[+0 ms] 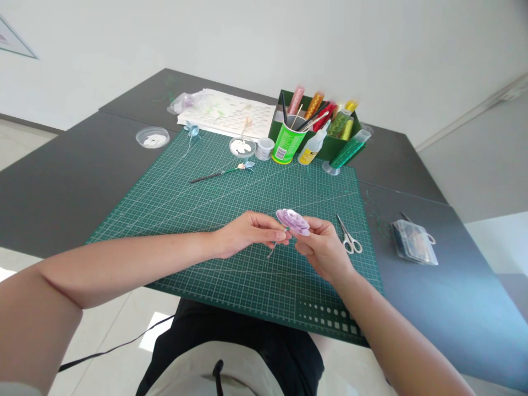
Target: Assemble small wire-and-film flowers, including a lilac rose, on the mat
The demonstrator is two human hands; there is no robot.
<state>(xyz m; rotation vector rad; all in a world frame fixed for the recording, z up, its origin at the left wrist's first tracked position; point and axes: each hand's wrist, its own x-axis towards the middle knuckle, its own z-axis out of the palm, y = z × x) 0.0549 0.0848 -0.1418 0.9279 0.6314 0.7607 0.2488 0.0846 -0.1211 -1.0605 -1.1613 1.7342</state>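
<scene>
A layered light-purple artificial flower (pixel 292 220) is held above the cutting mat, tilted, with a thin stem (pixel 271 251) trailing below it. My left hand (pixel 258 230) pinches the stem just under the bloom, where a bit of green shows. On the other side, my right hand (pixel 324 242) has thumb and fingers closed on the flower's right edge. White-handled scissors (pixel 350 240) lie on the green cutting mat (pixel 231 258) just right of my right hand.
Behind stand a bright green can (pixel 287 144) of tools, a glue bottle (pixel 312 147) and a dark green box (pixel 275 124) of glitter rolls. Small blue flowers (pixel 192 130), a dish of white pieces (pixel 153 138) and a clear plastic case (pixel 413 242) lie around.
</scene>
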